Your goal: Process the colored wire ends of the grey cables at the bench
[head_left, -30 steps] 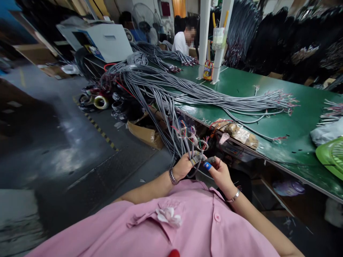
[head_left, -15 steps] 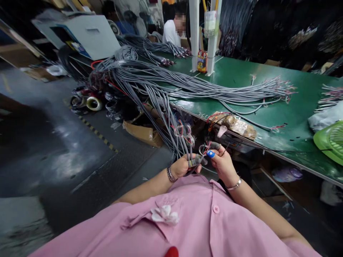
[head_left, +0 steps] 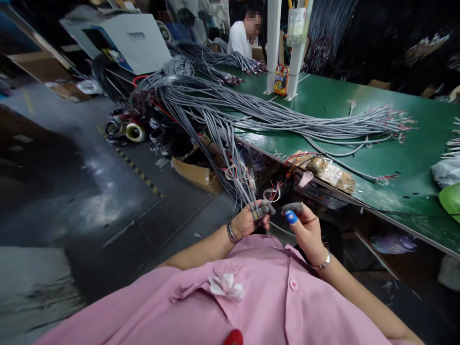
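Observation:
My left hand (head_left: pixel 247 220), with grey covers on its thumb and a finger, is closed around several grey cables (head_left: pixel 246 189) near their ends. A fan of thin red, white and dark wires (head_left: pixel 273 192) spreads just beyond its fingertips. To the right, my right hand (head_left: pixel 307 232) is apart from those wires. Its thumb has a blue wrap and its index finger a grey cover; the two are slightly parted, and I see nothing between them. Other stripped cable ends (head_left: pixel 239 172) with coloured wires hang above my left hand.
A thick bundle of grey cables (head_left: pixel 266 112) lies along the green table (head_left: pixel 377 93). A taped wooden block (head_left: pixel 327 172) sits at its front edge. White posts (head_left: pixel 273 48) rise from the table. A cardboard box (head_left: pixel 197 175) and wire spools (head_left: pixel 135 132) are on the floor. A person (head_left: pixel 240 40) sits behind.
My right hand has come off the thin wires and moved slightly right and down. The wires now fan out freely past my left hand, which still holds the cables. The view has shifted slightly.

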Available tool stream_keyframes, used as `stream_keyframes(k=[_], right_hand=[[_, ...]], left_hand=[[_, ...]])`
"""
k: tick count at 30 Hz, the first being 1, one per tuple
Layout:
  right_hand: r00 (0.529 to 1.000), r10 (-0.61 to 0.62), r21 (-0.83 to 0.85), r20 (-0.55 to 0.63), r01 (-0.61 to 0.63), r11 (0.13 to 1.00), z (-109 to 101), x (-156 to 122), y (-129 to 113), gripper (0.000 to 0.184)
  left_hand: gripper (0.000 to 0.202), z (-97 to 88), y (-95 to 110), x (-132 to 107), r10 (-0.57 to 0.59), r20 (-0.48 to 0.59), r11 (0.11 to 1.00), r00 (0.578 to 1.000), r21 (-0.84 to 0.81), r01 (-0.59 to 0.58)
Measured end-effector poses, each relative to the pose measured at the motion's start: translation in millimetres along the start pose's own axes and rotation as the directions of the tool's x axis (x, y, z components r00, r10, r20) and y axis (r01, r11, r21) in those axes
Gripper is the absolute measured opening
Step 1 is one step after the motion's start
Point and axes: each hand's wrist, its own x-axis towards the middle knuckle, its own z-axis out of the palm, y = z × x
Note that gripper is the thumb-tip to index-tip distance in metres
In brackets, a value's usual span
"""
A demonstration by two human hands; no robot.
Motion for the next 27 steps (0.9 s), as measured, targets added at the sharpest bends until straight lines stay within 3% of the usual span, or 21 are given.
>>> stream_keyframes(k=[3,7,10,12,15,17,20,23,27], right_hand=[[0.99,-0.11,-0.205,0.093,0.127,0.971,5,5,-1,0.023],[0.981,-0.077,-0.305,0.179,0.129,0.944,4,16,6,0.018],[0.965,-0.096,-0.379,0.245,0.186,0.907,-9,22,8,0.016],[0.964,-0.066,-0.321,0.258,0.15,0.935,-21,23,9,0.02],[0.983,0.087,-0.1,0.162,-0.072,0.992,-42,25,12,0.02],[0.975,0.218,0.092,0.043,-0.221,0.971,-55,28,16,0.021],[0.929,0.353,0.336,-0.107,-0.301,0.893,-70,34,21,0.024],[0.894,0.43,0.398,-0.122,-0.353,0.847,-77,42,23,0.035],[0.881,0.472,0.361,-0.031,-0.431,0.827,-74,58,22,0.049]], left_hand=[[0.04,-2.1,-3,1,-0.052,0.02,0.999,0.998,0.016,0.051],[0.043,-2.9,-3,5,-0.068,0.029,0.995,0.997,0.068,0.066],[0.048,-4.1,2,9,-0.096,0.069,0.991,0.993,0.096,0.089],[0.052,-3.9,6,11,-0.114,0.102,0.989,0.988,0.106,0.103],[0.048,-0.6,15,15,-0.126,0.138,0.983,0.982,0.15,0.105],[0.043,2.9,23,19,-0.105,0.162,0.979,0.981,0.189,0.073],[0.041,8.1,36,29,-0.023,0.165,0.968,0.986,0.252,-0.02],[0.037,13.0,45,45,0.065,0.132,0.949,0.989,0.298,-0.102],[0.034,22.3,48,66,0.098,0.101,0.929,0.99,0.347,-0.127]])
